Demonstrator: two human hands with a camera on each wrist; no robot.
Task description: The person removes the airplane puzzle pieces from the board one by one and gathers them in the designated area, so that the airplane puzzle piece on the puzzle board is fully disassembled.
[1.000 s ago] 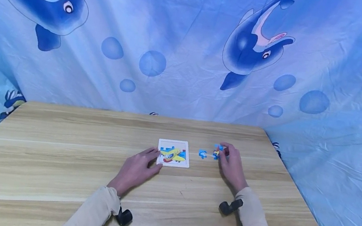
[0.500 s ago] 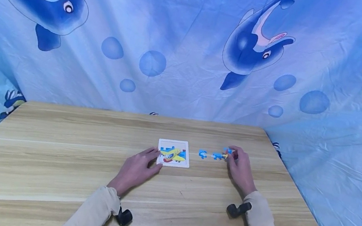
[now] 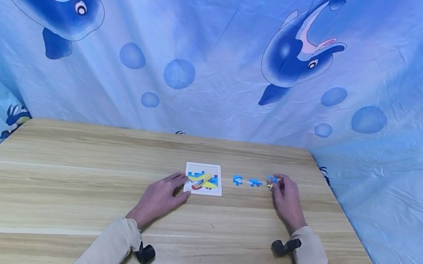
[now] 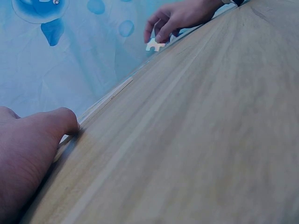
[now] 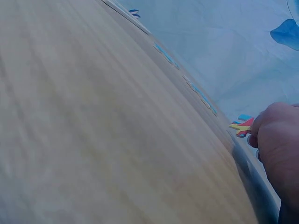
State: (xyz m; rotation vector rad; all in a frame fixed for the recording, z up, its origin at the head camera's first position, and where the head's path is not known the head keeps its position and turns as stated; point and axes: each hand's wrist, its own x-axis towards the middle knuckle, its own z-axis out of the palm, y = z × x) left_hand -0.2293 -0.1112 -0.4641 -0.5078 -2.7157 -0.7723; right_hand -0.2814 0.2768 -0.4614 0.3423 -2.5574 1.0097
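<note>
A white-rimmed puzzle tray [image 3: 220,186] lies on the table, part filled with a yellow aeroplane picture, with a bare strip along its top. My left hand [image 3: 162,196] rests at its left side, thumb by the lower corner and fingers along the edge. To the right, my right hand [image 3: 287,200] pinches a blue, red and yellow puzzle piece [image 5: 242,126] between thumb and fingers. The left wrist view shows that piece's pale side [image 4: 154,45] beneath the fingertips. Two blue-and-white pieces, one nearer the tray [image 3: 237,180] and one nearer the right hand [image 3: 255,183], lie apart between them.
The wooden table [image 3: 57,199] runs back to a blue curtain [image 3: 225,50] printed with dolphins and bubbles. A black wrist camera sits on the left sleeve [image 3: 108,245], another on the right sleeve [image 3: 313,261].
My right hand has moved right with its puzzle piece, drawing it away from the blue-and-white piece beside it. The left hand and tray have stayed in place.
</note>
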